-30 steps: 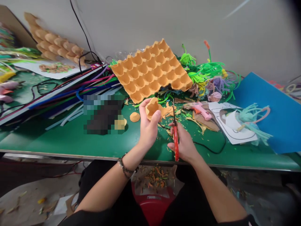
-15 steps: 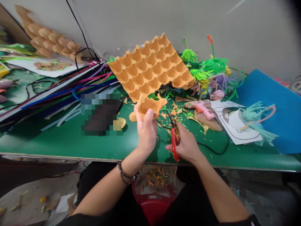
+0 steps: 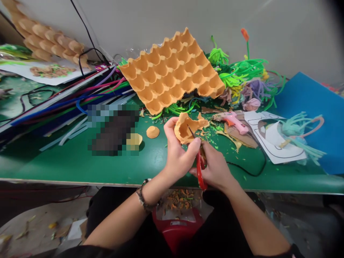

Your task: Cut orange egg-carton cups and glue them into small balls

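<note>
Trimming seems underway: the left hand (image 3: 176,156) grips a ragged orange pulp cup (image 3: 180,129), the right hand (image 3: 217,167) red-handled metal scissors (image 3: 199,168); cutting needs care (thumb near blades).

A plain grey wall (image 3: 120,25) is rising behind the green table (image 3: 150,161), a faint streak of light (image 3: 264,7) slanting across it above the table's right half. Below the table, pale floor (image 3: 40,215) is showing, with scraps (image 3: 53,225) littering it.

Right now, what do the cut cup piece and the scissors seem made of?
Cup piece: probably molded paper pulp, matte, given its dull surface and ragged edges. Scissors: handles likely plastic, glossy red with highlights; blades presumably metal, thin and dark, finish unclear.
</note>
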A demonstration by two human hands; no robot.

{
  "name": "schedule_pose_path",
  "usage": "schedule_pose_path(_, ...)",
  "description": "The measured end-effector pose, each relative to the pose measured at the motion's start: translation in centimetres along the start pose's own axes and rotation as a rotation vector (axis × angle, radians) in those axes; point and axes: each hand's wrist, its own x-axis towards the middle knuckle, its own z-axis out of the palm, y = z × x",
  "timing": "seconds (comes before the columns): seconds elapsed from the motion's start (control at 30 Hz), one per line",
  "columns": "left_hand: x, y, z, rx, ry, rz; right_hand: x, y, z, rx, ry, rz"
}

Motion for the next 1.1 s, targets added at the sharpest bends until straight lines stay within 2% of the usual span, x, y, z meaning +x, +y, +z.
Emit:
schedule_pose_path(0.17, -0.4, 0.4, 0.2, 0.100, -0.087, -0.015, -0.2, 0.4, 0.1, 0.002, 0.075, 0.007)
schedule_pose_path(0.37, -0.2, 0.4, -0.5, 0.244, -0.186, 0.070, -0.2, 0.7, 0.0, -0.076, 0.144, -0.017)
schedule_pose_path(0.63, 0.8, 0.9, -1.2, 0.351, -0.251, 0.076, -0.5, 1.0, -0.8, -0.212, 0.140, 0.030)
schedule_pose_path(0.77, 1.6, 1.1, -1.8, 0.436, -0.280, 0.096, -0.5, 1.0, -0.9, -0.203, 0.154, 0.026)
schedule_pose_path(0.87, 2.0, 1.4, -2.3, 0.496, -0.276, 0.082, -0.4, 0.9, -0.8, -0.173, 0.155, 0.003)
schedule_pose_path(0.97, 2.0, 1.7, -2.3, 0.521, -0.278, 0.058, -0.4, 0.8, -0.6, -0.254, 0.164, 0.023)
schedule_pose_path(1.1, 1.7, 2.0, -1.9, 0.519, -0.363, 0.034, -0.2, 0.8, -0.5, -0.330, 0.181, 0.044)
